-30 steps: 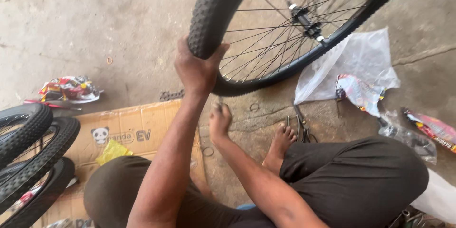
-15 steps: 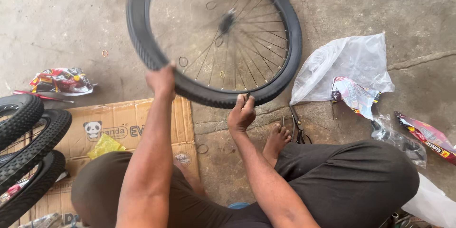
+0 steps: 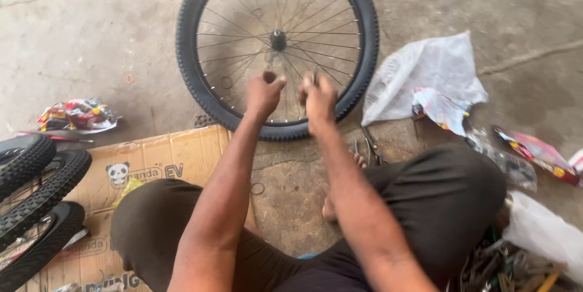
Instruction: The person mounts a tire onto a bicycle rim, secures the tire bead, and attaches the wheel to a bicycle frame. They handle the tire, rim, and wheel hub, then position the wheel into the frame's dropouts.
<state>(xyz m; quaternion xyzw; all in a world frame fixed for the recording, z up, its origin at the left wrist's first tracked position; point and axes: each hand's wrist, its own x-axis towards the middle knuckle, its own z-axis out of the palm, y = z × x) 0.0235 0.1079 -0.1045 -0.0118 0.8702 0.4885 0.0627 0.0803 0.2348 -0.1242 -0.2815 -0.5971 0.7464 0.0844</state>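
Left hand [image 3: 264, 92] and right hand [image 3: 319, 96] raised side by side over the near part of the black spoked bicycle wheel with knobbly tyre [image 3: 276, 46], fingers curled narrow; whether anything small is pinched, cannot tell. Wheel lying flat on the concrete floor [image 3: 91, 37], directly ahead of both hands, hub beyond the fingertips; neither hand clearly nearer. Right of the wheel, crumpled white plastic bag [image 3: 425, 73]. Left and nearer than the wheel, flattened brown cardboard sheet [image 3: 164, 158], with stacked black tyres [image 3: 33, 188] farther left.
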